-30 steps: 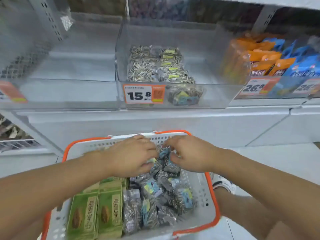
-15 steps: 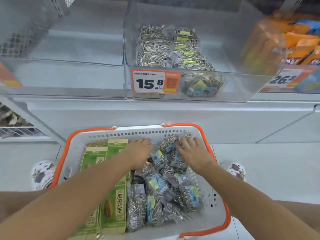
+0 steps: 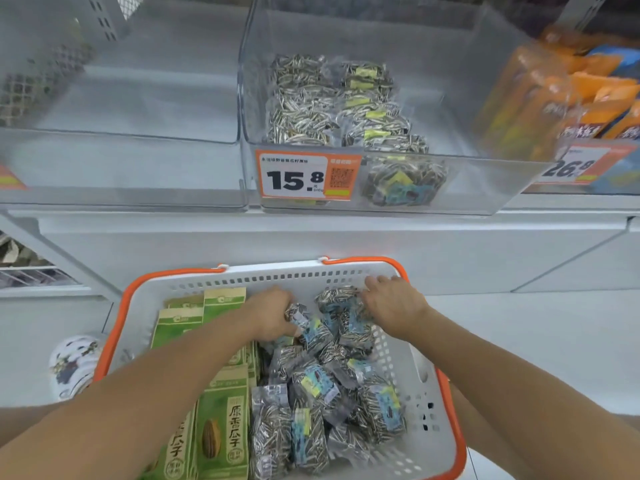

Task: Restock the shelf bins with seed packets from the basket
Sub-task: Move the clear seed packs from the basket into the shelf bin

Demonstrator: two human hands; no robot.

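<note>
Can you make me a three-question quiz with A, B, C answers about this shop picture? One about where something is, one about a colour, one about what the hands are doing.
1. Where are the green packets?
A. left side of the basket
B. in the middle bin
C. on the floor

2. What colour is the basket's rim?
A. blue
B. orange
C. black

3. What are the left hand and right hand doing?
A. hanging idle
B. holding the price tag
C. reaching into the clear seed packets

Answers: 1 A, they stand along its left wall. 2 B, the rim is orange. 3 C, both hands rest among those packets.
</note>
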